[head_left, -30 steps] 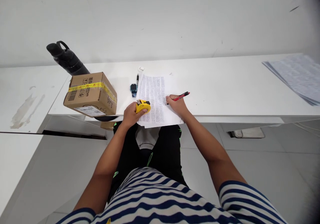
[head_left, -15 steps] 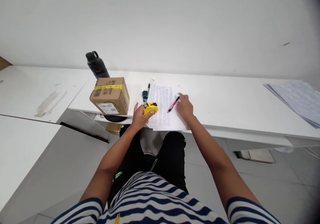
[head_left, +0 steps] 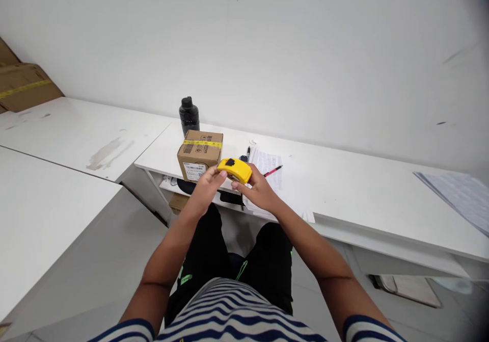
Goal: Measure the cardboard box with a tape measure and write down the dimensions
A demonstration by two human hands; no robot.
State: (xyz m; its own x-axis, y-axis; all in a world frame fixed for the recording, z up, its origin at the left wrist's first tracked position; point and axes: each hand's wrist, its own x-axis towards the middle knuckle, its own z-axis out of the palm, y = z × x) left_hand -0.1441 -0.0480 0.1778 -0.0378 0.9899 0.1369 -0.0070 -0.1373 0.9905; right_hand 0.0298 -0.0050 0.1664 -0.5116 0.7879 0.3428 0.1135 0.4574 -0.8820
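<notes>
Between my two hands is a yellow tape measure (head_left: 240,168) with a black button, held up in front of the desk edge. My left hand (head_left: 206,191) grips its left end with thumb and fingers. My right hand (head_left: 260,191) closes round its right end. Just behind and left of it stands a taped cardboard box (head_left: 200,151) with a white label. A red pen (head_left: 273,171) rests on the written sheets of paper (head_left: 263,161), beyond my right hand. A dark watch is mostly hidden behind the tape measure.
A black bottle (head_left: 189,116) stands behind the box. Near the papers lie a black pen (head_left: 248,152) and a small white round piece (head_left: 252,141). More sheets (head_left: 458,194) lie at the desk's right end. Bigger cartons (head_left: 28,84) are at the far left.
My right hand has left the red pen on the papers and come over to the tape measure. The tape measure is raised and turned, now in both hands. The view has swung left.
</notes>
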